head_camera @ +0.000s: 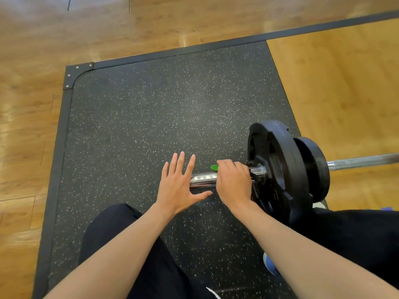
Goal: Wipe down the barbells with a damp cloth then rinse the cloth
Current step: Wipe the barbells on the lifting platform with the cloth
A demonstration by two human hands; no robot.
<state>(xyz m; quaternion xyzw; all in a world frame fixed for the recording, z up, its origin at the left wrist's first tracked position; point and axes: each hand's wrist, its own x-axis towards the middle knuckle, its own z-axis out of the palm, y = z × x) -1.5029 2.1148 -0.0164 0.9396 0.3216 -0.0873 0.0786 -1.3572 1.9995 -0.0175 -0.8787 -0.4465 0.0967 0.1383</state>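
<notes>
Barbell [203, 176] lies on the speckled black mat [151, 115], its two black plates [278, 169] to the right and its chrome end pointing left. The right hand [234, 182] is curled over the chrome end just beside the plates, grasping it. A green bit [214, 167] peeks out past its fingers, too little to identify. The left hand [179, 186] is at the bar's tip, released, fingers spread straight.

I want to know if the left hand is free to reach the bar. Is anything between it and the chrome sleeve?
Nothing visible. The open left hand is at the chrome sleeve's free end; the right hand grips the sleeve nearer the plates, not between them.
</notes>
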